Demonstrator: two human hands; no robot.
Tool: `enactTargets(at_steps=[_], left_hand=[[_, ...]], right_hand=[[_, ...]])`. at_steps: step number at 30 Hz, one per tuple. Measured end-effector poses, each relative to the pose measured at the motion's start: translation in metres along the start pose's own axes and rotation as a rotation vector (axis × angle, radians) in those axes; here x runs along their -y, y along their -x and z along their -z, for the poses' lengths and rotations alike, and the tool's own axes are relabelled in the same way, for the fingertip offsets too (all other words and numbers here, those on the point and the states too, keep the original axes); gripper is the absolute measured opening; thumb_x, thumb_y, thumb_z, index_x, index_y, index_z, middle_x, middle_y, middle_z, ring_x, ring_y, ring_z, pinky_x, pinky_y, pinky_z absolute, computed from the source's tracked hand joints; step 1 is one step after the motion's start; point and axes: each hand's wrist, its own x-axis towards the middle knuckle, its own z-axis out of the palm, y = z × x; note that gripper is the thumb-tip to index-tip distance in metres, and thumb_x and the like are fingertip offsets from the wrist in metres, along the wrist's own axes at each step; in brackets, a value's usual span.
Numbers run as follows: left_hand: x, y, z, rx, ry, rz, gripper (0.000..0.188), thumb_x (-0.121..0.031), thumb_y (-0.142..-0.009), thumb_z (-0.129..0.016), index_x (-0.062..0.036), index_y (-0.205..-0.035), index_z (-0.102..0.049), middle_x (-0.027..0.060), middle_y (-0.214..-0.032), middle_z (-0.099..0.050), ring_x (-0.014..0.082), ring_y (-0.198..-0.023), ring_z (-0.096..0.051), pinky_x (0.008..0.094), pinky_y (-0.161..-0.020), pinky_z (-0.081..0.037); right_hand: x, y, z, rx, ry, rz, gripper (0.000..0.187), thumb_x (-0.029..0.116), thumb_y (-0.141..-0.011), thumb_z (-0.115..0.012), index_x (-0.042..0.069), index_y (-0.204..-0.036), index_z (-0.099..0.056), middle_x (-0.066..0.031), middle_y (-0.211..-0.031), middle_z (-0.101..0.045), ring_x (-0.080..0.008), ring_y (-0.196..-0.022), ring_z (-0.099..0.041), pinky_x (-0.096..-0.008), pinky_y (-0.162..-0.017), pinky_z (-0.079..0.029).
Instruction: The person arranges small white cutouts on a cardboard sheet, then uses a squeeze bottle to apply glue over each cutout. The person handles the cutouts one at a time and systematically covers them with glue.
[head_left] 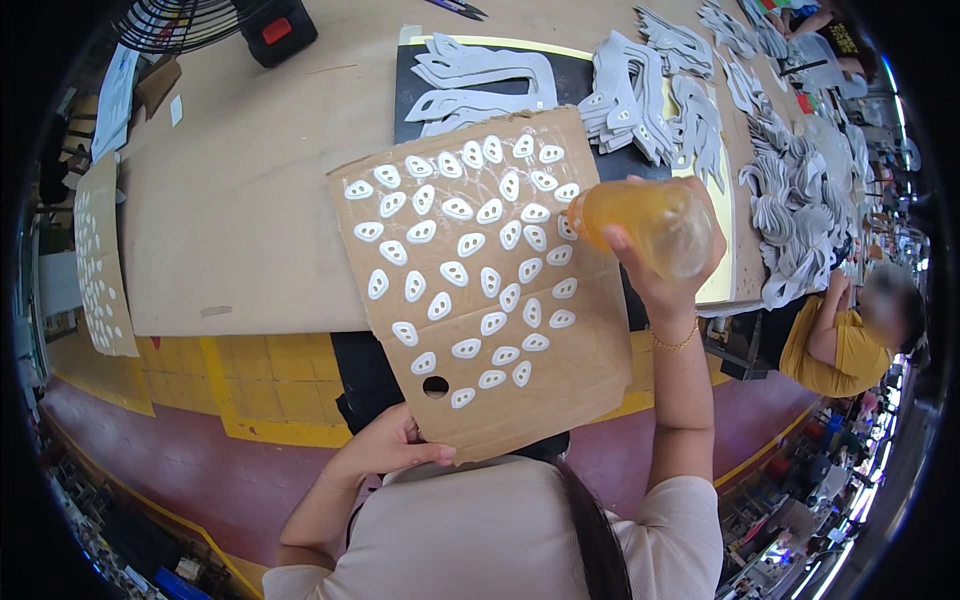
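Note:
A brown cardboard sheet (560, 360) is tilted in front of me, its near end over my lap and its far end over the table. Small white oval pieces (489, 211), each with two holes, cover much of it in loose rows. My left hand (402, 445) pinches the sheet's near left corner, thumb on top. In my right hand (678, 275) is a clear bottle (645, 215) of amber liquid, tipped sideways. Its narrow tip points left and is close to the pieces at the sheet's right edge; whether it touches them I cannot tell.
Stacked grey cut-out parts (628, 95) lie on a black board (575, 80) beyond the sheet. More grey parts (790, 190) are heaped at right, near a person in yellow (835, 345). A second cardboard (98, 255) with white pieces leans at left. A fan (270, 30) stands far left.

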Motion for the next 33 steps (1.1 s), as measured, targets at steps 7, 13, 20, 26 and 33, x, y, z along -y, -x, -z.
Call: enactTargets(at_steps=[7, 13, 20, 26, 33], left_hand=[[-0.001, -0.002, 0.001, 0.009, -0.004, 0.045, 0.056, -0.005, -0.082, -0.067, 0.0008, -0.130, -0.039, 0.0072, -0.108, -0.060, 0.0108, -0.090, -0.059, 0.0258, -0.079, -0.050], [-0.001, -0.003, 0.000, 0.015, -0.059, 0.015, 0.059, -0.006, -0.080, -0.070, -0.0001, -0.129, -0.039, 0.0073, -0.113, -0.059, 0.0124, -0.100, -0.056, 0.0289, -0.087, -0.047], [0.000, -0.001, 0.001, -0.010, -0.069, 0.022, 0.057, -0.003, -0.079, -0.070, -0.0002, -0.128, -0.041, 0.0092, -0.118, -0.058, 0.0134, -0.105, -0.056, 0.0292, -0.089, -0.047], [-0.003, -0.001, -0.001, -0.004, -0.058, 0.004, 0.055, -0.002, -0.080, -0.069, 0.0005, -0.127, -0.041, 0.0092, -0.115, -0.060, 0.0130, -0.102, -0.057, 0.0287, -0.087, -0.048], [0.001, -0.002, 0.001, 0.005, -0.047, 0.014, 0.053, -0.001, -0.081, -0.067, 0.0006, -0.127, -0.042, 0.0088, -0.111, -0.061, 0.0120, -0.097, -0.059, 0.0273, -0.085, -0.049]], right_hand=[[0.000, -0.011, 0.006, -0.271, -0.414, -0.247, 0.037, 0.026, -0.074, -0.078, 0.001, -0.094, -0.058, -0.0052, -0.082, -0.060, -0.0141, -0.068, -0.058, -0.0255, -0.062, -0.048], [-0.033, -0.009, 0.013, -0.469, -0.723, -0.490, 0.034, 0.029, -0.084, -0.069, 0.002, -0.101, -0.055, -0.0039, -0.089, -0.059, -0.0114, -0.084, -0.056, -0.0252, -0.077, -0.045], [-0.039, 0.011, 0.003, -0.304, -0.342, -0.425, 0.033, 0.030, -0.086, -0.067, 0.000, -0.095, -0.058, -0.0026, -0.088, -0.059, -0.0094, -0.079, -0.054, -0.0235, -0.071, -0.043], [-0.035, 0.014, -0.003, -0.371, -0.398, -0.432, 0.031, 0.026, -0.081, -0.073, 0.001, -0.092, -0.059, -0.0010, -0.083, -0.060, -0.0082, -0.072, -0.054, -0.0218, -0.066, -0.044], [-0.021, 0.018, -0.007, -0.306, -0.432, -0.369, 0.035, 0.024, -0.076, -0.077, -0.001, -0.093, -0.059, -0.0033, -0.084, -0.062, -0.0102, -0.076, -0.058, -0.0243, -0.066, -0.047]])
